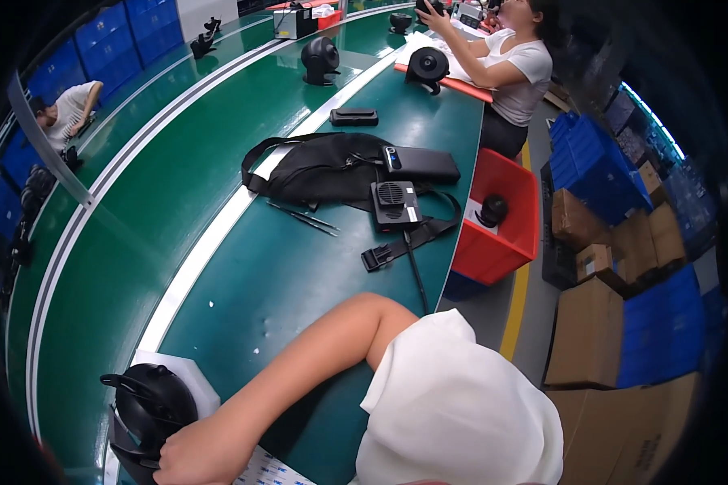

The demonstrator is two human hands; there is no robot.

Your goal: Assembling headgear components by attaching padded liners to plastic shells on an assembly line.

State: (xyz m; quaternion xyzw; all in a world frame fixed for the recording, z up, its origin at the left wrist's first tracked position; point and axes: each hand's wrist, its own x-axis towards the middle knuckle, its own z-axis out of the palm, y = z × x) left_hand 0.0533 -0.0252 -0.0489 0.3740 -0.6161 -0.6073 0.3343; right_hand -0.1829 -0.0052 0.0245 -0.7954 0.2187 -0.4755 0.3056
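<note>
My right arm reaches from the lower right across the bench to the lower left. There my right hand [204, 449] is closed against the lower side of a black rounded device [155, 408] with curved, fan-like parts; its fingertips are partly hidden. Behind the device lies a white foam sheet [196, 380]. Under my wrist shows a white sheet with small blue print [271, 469]. My left hand is out of view.
On the green bench [234, 267] lie tweezers [303, 217], a black waist bag [323, 170], a power bank [421, 164], a small vented box [395, 206] and a black case [353, 117]. Similar devices [427, 66] stand farther off. A red bin [505, 210] and a co-worker [514, 77] are right.
</note>
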